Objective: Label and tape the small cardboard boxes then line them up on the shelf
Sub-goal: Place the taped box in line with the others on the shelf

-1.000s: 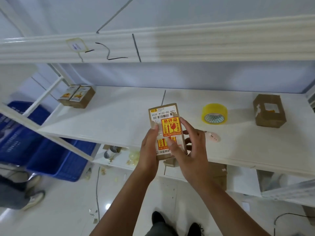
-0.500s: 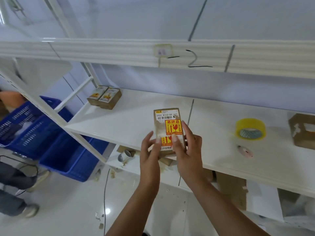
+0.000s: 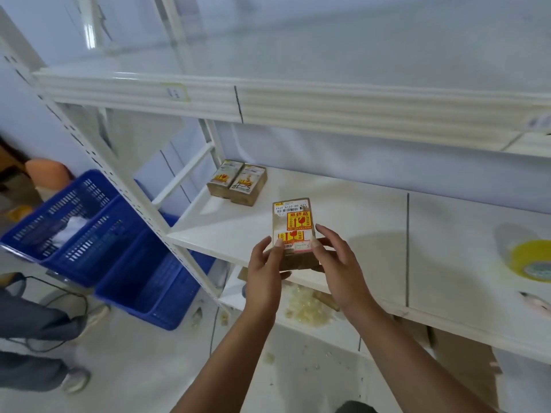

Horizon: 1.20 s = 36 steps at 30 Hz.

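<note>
I hold a small cardboard box (image 3: pixel 293 225) with a white barcode label and yellow-red stickers just above the front edge of the white shelf (image 3: pixel 357 222). My left hand (image 3: pixel 267 263) grips its lower left side, thumb on the front. My right hand (image 3: pixel 335 263) holds the lower right side, thumb on the face and fingers spread. Two labelled boxes (image 3: pixel 238 186) stand side by side at the shelf's back left corner. A roll of yellow tape (image 3: pixel 533 257) lies at the far right of the shelf.
Blue plastic crates (image 3: pixel 98 234) stand on the floor left of the shelf's upright post (image 3: pixel 119 180). Another person's legs and shoes (image 3: pixel 38 338) are at the lower left. A lower shelf holds crumpled tape scraps (image 3: pixel 307 305) and cardboard. An upper shelf (image 3: pixel 268 99) overhangs.
My view has swung left and the shelf's left corner now sits near centre. The box stays in both hands and has come closer to the two shelved boxes. The open cardboard box on the right has left view.
</note>
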{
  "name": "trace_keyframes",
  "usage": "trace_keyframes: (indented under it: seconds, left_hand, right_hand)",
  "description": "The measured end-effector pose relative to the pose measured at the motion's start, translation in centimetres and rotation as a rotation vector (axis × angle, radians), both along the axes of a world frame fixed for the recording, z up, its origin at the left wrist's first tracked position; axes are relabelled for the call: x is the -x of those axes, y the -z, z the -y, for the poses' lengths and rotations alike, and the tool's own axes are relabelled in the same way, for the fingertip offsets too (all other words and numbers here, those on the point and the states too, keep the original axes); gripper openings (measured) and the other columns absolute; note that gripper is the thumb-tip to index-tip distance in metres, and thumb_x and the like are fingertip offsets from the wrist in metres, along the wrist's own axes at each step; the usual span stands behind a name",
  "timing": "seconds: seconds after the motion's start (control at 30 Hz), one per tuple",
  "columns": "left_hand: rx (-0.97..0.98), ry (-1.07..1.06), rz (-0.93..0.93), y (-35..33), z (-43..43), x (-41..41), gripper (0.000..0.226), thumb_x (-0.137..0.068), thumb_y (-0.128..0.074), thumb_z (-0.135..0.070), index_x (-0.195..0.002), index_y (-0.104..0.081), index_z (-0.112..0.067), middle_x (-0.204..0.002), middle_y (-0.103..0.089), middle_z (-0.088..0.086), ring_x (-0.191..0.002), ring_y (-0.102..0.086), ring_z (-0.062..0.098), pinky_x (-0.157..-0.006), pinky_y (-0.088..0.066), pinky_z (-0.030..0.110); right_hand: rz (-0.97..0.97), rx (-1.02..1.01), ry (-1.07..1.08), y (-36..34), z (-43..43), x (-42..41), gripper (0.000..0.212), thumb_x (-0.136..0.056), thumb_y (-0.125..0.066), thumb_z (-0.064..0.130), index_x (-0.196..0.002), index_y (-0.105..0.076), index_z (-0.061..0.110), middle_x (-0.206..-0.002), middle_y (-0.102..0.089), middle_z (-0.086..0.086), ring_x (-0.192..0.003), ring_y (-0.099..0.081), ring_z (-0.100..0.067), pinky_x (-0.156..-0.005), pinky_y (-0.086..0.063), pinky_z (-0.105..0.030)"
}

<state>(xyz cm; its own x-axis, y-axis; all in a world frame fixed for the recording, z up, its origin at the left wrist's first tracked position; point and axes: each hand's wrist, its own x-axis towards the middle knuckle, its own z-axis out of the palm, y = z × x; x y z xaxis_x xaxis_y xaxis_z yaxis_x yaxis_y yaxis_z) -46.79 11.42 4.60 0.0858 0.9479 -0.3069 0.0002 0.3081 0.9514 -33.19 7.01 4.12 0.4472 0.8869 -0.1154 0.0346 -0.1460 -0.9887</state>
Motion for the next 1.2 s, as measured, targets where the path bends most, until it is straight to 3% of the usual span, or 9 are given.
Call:
trace_keyframes:
  seconds: [0.23, 0.47, 0.6, 0.73, 0.87, 0.93, 1.0, 1.07, 1.2]
  left_hand:
    - [0.028, 0.023, 0.017, 1.2, -7.0, 0.6, 0.027, -0.11, -0.054, -0.04, -0.131, -0.059, -0.024, -0.119, -0.072, 0.005, -0.11, -0.07, 0.019, -0.084, -0.06, 0.032]
    - [0.233, 0.051, 0.147, 1.5, -13.0, 0.4, 0.03, -0.109, -0.056, -0.033, -0.127, -0.068, -0.013, -0.12, -0.076, 0.015, -0.113, -0.074, 0.029, -0.087, -0.063, 0.039]
    - [0.252, 0.151, 0.217, 2.4, -16.1, 1.1, 0.029, -0.106, -0.06, -0.029, -0.128, -0.073, -0.016, -0.119, -0.08, 0.009, -0.117, -0.073, 0.027, -0.094, -0.06, 0.036]
    - [0.265, 0.172, 0.257, 4.2, -18.9, 1.2, 0.021, -0.108, -0.059, -0.019, -0.122, -0.075, -0.021, -0.108, -0.083, 0.003, -0.106, -0.076, 0.02, -0.093, -0.058, 0.032]
    - [0.37, 0.137, 0.257, 6.3, -22.0, 1.4, 0.013, -0.105, -0.065, -0.014, -0.111, -0.076, -0.014, -0.102, -0.082, 0.008, -0.096, -0.078, 0.017, -0.082, -0.06, 0.025]
    - [0.399, 0.121, 0.212, 7.1, -23.3, 1.4, 0.015, -0.102, -0.071, -0.015, -0.116, -0.073, -0.01, -0.105, -0.079, 0.009, -0.105, -0.074, 0.02, -0.085, -0.059, 0.026]
    - [0.388, 0.152, 0.122, 7.9, -24.5, 1.5, 0.028, -0.1, -0.075, -0.024, -0.126, -0.07, -0.018, -0.113, -0.073, 0.003, -0.116, -0.064, 0.023, -0.094, -0.052, 0.032]
    - [0.377, 0.184, 0.04, 8.4, -25.6, 1.6, 0.045, -0.098, -0.078, -0.032, -0.141, -0.066, -0.023, -0.122, -0.066, 0.004, -0.115, -0.057, 0.023, -0.096, -0.048, 0.034]
    - [0.382, 0.147, 0.055, 9.3, -27.5, 1.5, 0.043, -0.097, -0.079, -0.029, -0.138, -0.07, -0.02, -0.119, -0.071, 0.006, -0.099, -0.064, 0.018, -0.089, -0.052, 0.03]
  right_hand:
    - [0.042, 0.037, 0.0, 1.6, -6.6, 0.1, 0.037, -0.103, -0.063, 0.042, -0.14, -0.06, 0.039, -0.134, -0.062, -0.001, -0.118, -0.066, -0.017, -0.097, -0.061, -0.044]
    - [0.044, 0.132, 0.02, 2.7, -12.5, -0.9, 0.039, -0.103, -0.064, 0.035, -0.142, -0.06, 0.029, -0.129, -0.064, -0.008, -0.115, -0.067, -0.026, -0.096, -0.06, -0.052]
    - [0.048, 0.19, 0.022, 3.4, -15.5, -0.9, 0.041, -0.103, -0.064, 0.034, -0.143, -0.059, 0.026, -0.125, -0.068, -0.006, -0.113, -0.069, -0.027, -0.099, -0.058, -0.053]
    - [0.048, 0.24, 0.061, 4.1, -18.3, 0.2, 0.043, -0.103, -0.064, 0.032, -0.144, -0.057, 0.023, -0.128, -0.069, -0.008, -0.116, -0.068, -0.03, -0.104, -0.054, -0.053]
    - [0.07, 0.278, 0.14, 4.8, -20.7, 1.4, 0.043, -0.102, -0.063, 0.029, -0.145, -0.056, 0.023, -0.128, -0.07, -0.006, -0.113, -0.068, -0.026, -0.102, -0.055, -0.049]
    - [0.076, 0.294, 0.187, 5.4, -21.7, 2.0, 0.043, -0.102, -0.062, 0.027, -0.144, -0.057, 0.024, -0.128, -0.07, -0.004, -0.111, -0.065, -0.023, -0.097, -0.054, -0.042]
    - [0.093, 0.308, 0.23, 5.9, -22.8, 2.6, 0.042, -0.103, -0.06, 0.027, -0.145, -0.056, 0.026, -0.13, -0.069, -0.003, -0.107, -0.061, -0.02, -0.083, -0.049, -0.033]
    - [0.117, 0.326, 0.265, 6.7, -23.8, 3.0, 0.042, -0.104, -0.057, 0.027, -0.146, -0.054, 0.027, -0.133, -0.067, -0.002, -0.105, -0.059, -0.018, -0.074, -0.043, -0.028]
    - [0.143, 0.363, 0.325, 8.0, -25.9, 3.4, 0.051, -0.107, -0.053, 0.025, -0.157, -0.042, 0.024, -0.145, -0.062, -0.005, -0.123, -0.061, -0.027, -0.085, -0.042, -0.028]
